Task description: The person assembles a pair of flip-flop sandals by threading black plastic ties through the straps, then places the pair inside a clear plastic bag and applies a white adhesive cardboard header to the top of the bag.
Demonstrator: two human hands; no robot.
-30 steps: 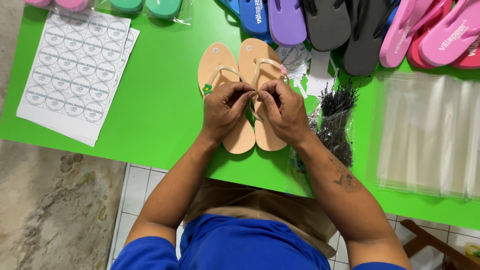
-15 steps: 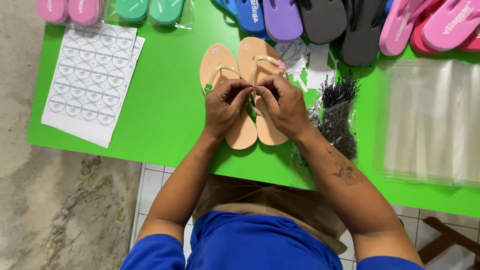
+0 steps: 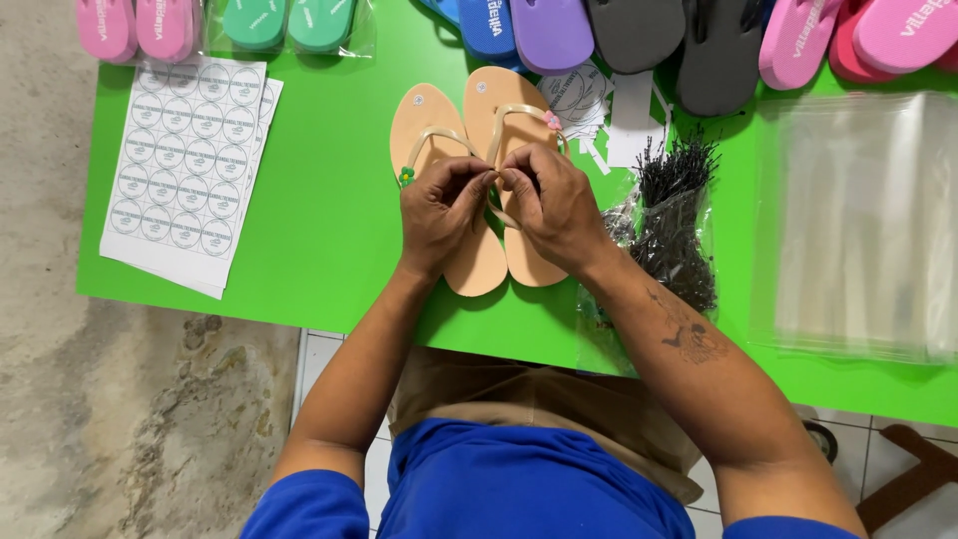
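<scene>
A pair of tan flip-flops [image 3: 429, 115] lies side by side, toes pointing away from me, on the green table [image 3: 319, 200]. My left hand [image 3: 439, 215] and my right hand [image 3: 554, 205] meet over their inner straps, fingertips pinched together where the two straps touch. Whatever small piece the fingers pinch is hidden. The left flip-flop's outer strap carries a small green flower charm [image 3: 406, 177]. A pink one [image 3: 550, 121] sits on the right flip-flop's strap.
A sheet of round stickers [image 3: 175, 160] lies at the left. A clear bag of black ties [image 3: 674, 215] lies right of my hands, and a stack of clear plastic bags [image 3: 858, 220] further right. Coloured flip-flops [image 3: 639, 30] line the far edge. Paper scraps [image 3: 599, 105] lie behind the pair.
The hands stay pinched over the straps, with only small finger movement. The view has shifted slightly, so the table sits a little differently in frame.
</scene>
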